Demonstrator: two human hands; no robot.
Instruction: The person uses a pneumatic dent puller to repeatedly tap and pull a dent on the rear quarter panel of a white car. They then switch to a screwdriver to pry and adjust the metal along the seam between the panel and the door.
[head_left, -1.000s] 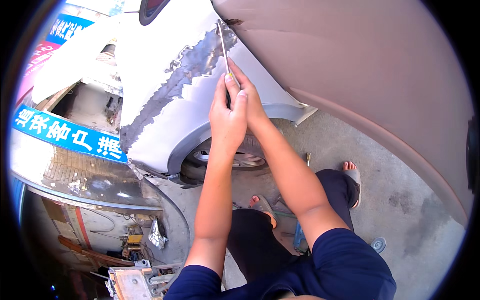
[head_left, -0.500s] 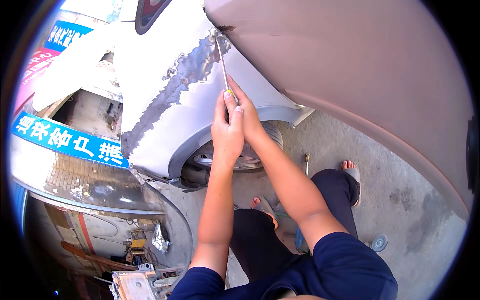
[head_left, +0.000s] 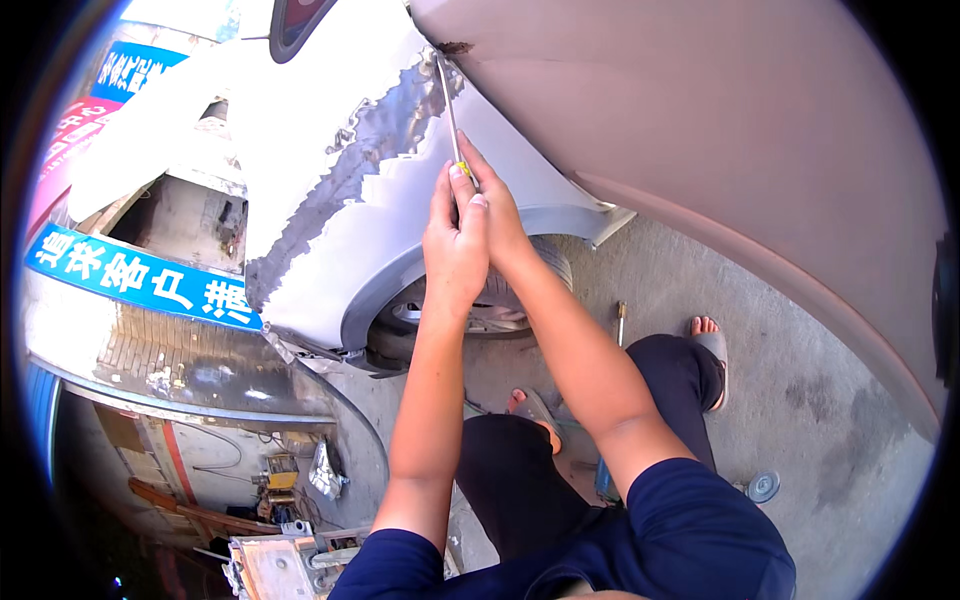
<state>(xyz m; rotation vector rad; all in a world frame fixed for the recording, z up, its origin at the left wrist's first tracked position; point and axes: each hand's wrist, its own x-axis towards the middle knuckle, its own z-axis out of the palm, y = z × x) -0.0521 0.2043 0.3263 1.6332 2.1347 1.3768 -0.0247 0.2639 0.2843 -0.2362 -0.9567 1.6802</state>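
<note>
A screwdriver (head_left: 450, 110) with a long metal shaft and a yellow patch at its handle is gripped in both my hands. Its tip meets the far upper end of a bare-metal strip (head_left: 350, 165) on the car's white fender (head_left: 400, 205), close to the edge of the pinkish-brown door (head_left: 700, 110). My left hand (head_left: 456, 245) is closed around the handle, thumb pointing along it. From the right side my right hand (head_left: 497, 215) wraps the same handle, its index finger reaching toward the shaft. The palms hide most of the handle.
Below the fender is the wheel (head_left: 490, 310) in its arch. A dark hose (head_left: 350, 410) hangs down to the floor. A disc-shaped tool (head_left: 762, 487) lies at lower right, and a metal-tipped tool (head_left: 621, 322) stands near my knee. Cluttered equipment (head_left: 280, 565) fills the lower left.
Both hands have shifted slightly upward in view with the screwdriver, whose tip stays by the door edge. The car and floor appear slightly shifted.
</note>
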